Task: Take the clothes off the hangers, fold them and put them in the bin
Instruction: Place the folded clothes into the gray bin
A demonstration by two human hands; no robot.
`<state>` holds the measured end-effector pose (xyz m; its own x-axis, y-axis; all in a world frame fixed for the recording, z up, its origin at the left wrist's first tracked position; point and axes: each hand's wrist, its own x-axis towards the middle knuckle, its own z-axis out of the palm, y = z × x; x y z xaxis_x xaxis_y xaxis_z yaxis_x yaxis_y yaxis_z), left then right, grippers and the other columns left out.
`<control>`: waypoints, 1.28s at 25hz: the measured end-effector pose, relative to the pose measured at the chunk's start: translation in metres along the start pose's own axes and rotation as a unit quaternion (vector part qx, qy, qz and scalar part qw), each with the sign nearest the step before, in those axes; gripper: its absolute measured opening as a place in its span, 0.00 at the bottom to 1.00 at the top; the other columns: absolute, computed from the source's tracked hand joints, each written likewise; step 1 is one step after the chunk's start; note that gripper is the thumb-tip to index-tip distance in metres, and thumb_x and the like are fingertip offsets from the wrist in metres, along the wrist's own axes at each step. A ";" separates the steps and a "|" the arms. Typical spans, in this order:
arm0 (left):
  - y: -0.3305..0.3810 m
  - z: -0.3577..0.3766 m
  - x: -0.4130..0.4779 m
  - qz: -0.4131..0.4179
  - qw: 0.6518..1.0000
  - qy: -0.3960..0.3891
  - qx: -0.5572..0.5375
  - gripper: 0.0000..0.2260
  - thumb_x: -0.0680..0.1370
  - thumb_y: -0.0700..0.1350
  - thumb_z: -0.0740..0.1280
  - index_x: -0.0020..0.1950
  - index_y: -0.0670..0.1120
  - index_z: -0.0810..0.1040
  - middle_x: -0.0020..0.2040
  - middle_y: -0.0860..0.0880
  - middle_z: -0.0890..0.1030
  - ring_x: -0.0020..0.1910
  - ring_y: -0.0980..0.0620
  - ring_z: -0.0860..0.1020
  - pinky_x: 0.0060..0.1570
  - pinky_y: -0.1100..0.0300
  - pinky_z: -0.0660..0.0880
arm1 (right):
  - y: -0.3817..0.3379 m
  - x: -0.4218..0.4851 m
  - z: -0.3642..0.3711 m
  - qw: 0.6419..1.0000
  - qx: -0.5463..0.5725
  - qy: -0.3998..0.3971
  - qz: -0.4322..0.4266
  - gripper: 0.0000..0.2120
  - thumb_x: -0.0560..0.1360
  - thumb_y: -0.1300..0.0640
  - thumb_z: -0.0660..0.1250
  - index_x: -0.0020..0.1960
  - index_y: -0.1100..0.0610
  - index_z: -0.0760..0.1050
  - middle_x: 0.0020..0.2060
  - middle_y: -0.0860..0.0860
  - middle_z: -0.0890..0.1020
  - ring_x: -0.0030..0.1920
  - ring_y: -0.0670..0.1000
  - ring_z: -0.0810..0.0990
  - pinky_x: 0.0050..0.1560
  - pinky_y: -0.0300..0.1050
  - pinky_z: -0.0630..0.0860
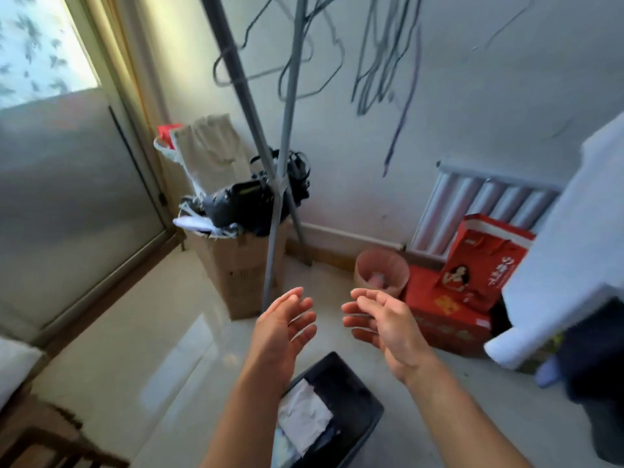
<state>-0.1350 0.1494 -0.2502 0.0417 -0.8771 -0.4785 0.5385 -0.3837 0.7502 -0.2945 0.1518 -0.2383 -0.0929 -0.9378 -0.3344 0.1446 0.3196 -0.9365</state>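
Pale glossy floor tiles [141, 332] meet a white wall in a room corner, with a frosted glass door [67, 204] filling the left of the frame. At centre stand the crossed grey poles of a clothes rack [281, 197]. Bare wire hangers [270, 67] dangle blurred along the top of the frame.

Low in the middle, both forearms reach forward. The left hand [283, 327] and the right hand [385, 327] face each other palm to palm with a gap between them. Their fingers are loosely spread and slack, and neither one grasps anything.

Directly below the hands, at the bottom centre, sits the black bin [354, 383]. The left forearm crosses in front of its near left side. Inside it lies a folded white garment [304, 417], well apart from both palms and touched by neither.

Behind the rack, a cardboard box [236, 268] holds a black bag [243, 204] and a beige cloth bag [212, 153]. To the right of the hands, a pink bucket [381, 271] stands just beside a flat red carton [445, 319]. A red gift bag [483, 261] leans on top of the carton, against a white radiator [483, 207]. A large white shape [574, 231] fills the right edge; it is too blurred to tell what it is.
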 end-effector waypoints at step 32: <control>0.001 0.201 -0.073 0.088 0.978 -0.168 0.089 0.08 0.80 0.40 0.63 0.56 0.41 0.80 0.41 0.44 0.83 0.36 0.48 0.77 0.37 0.55 0.74 | -0.261 -0.027 -0.265 0.766 -0.364 0.455 -0.272 0.14 0.82 0.59 0.53 0.60 0.69 0.68 0.60 0.69 0.74 0.62 0.67 0.72 0.55 0.55 0.69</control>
<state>-0.3070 0.1554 -0.1228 -0.1753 -0.9679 -0.1800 0.3909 -0.2362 0.8896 -0.5906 0.1296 -0.0129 -0.6408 -0.5821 0.5005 -0.7157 0.2172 -0.6637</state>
